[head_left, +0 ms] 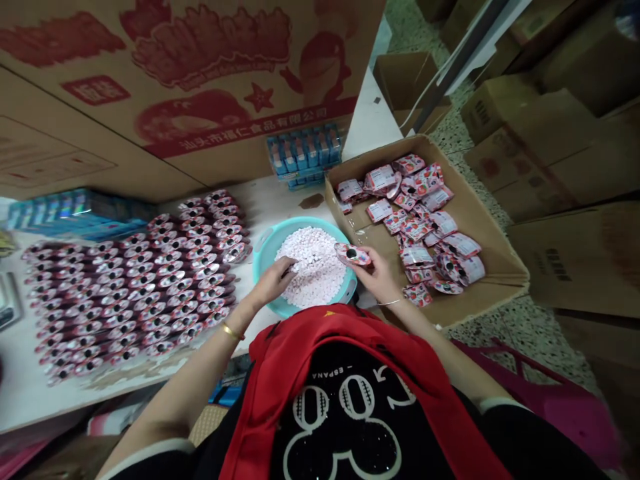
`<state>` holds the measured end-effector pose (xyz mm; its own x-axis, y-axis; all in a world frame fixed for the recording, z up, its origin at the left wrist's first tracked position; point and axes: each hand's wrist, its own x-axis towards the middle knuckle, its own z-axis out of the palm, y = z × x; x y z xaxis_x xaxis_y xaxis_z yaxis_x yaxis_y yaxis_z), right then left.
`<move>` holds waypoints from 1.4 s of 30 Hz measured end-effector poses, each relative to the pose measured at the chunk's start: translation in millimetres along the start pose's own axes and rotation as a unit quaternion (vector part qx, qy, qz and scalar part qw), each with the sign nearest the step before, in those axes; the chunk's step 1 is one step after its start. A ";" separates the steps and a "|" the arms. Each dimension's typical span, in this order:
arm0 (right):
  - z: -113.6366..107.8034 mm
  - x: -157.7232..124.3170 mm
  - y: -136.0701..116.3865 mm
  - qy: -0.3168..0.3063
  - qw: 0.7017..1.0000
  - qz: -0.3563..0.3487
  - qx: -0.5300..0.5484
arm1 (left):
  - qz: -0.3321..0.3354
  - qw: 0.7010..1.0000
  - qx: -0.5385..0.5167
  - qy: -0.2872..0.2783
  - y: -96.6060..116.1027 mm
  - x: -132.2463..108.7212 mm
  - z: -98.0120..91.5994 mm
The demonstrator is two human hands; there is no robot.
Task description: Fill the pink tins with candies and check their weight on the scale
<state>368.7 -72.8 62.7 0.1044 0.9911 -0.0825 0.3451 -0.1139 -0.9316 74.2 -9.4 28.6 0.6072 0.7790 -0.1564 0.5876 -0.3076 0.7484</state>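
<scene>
A teal bowl [265, 247] full of small white-pink candies [313, 257] sits on the table in front of me. My left hand [274, 280] rests on the candy at the bowl's left side, fingers curled into a pinch on the pieces. Over the bowl's right rim, my right hand [377, 273] holds a small pink packet [353, 255] with a dark round hole. A gold bangle is on my left wrist.
Rows of several filled pink packets [145, 280] cover the table at left. An open cardboard box [500, 267] at right holds loose pink packets [425, 220]. A big printed carton [175, 87] stands behind, with blue boxes [305, 153] under it. More cartons are stacked at far right.
</scene>
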 end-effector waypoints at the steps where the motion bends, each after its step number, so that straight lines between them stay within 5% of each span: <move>1: 8.3 0.3 -0.6 -0.013 0.999 -0.013 -0.037 | 0.010 1.000 0.005 0.004 5.6 -4.7 -13.3; 5: 38.5 6.4 6.5 -0.069 0.988 -0.065 -0.124 | 0.023 0.998 0.051 -0.016 30.4 -15.2 -53.5; 8: 55.7 9.9 10.2 -0.107 0.981 -0.097 -0.128 | 0.017 0.992 0.111 -0.065 48.0 -11.5 -66.3; 15: 74.1 7.6 13.8 -0.128 0.971 -0.124 -0.161 | -0.079 0.928 0.339 -0.133 102.5 8.9 -57.6; 19: 74.0 9.6 22.9 -0.120 0.970 -0.144 -0.158 | -0.051 0.900 0.407 -0.150 126.3 12.5 -55.6; 22: 67.7 13.2 33.6 -0.093 0.966 -0.160 -0.181 | -0.046 0.911 0.392 -0.118 107.3 13.0 -59.2; 25: 60.7 14.5 46.9 -0.031 0.971 -0.148 -0.186 | -0.100 0.925 0.359 -0.071 55.8 14.1 -53.1; 30: 62.3 7.9 66.0 0.028 0.993 -0.070 -0.095 | -0.165 0.945 0.270 -0.078 -19.6 20.3 -5.9; 37: 71.0 -5.4 69.2 0.068 0.997 0.007 -0.030 | -0.073 0.983 0.132 -0.107 -18.4 32.7 76.2; 42: 62.0 -8.3 56.3 0.059 0.998 0.024 -0.004 | -0.045 0.994 0.036 -0.095 -15.4 22.5 86.5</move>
<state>329.4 -83.2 -11.0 0.2306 0.9694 -0.0838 0.3448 -0.1620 -0.9246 125.1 -34.4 -42.3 0.6362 0.6900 -0.3452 0.6773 -0.2852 0.6782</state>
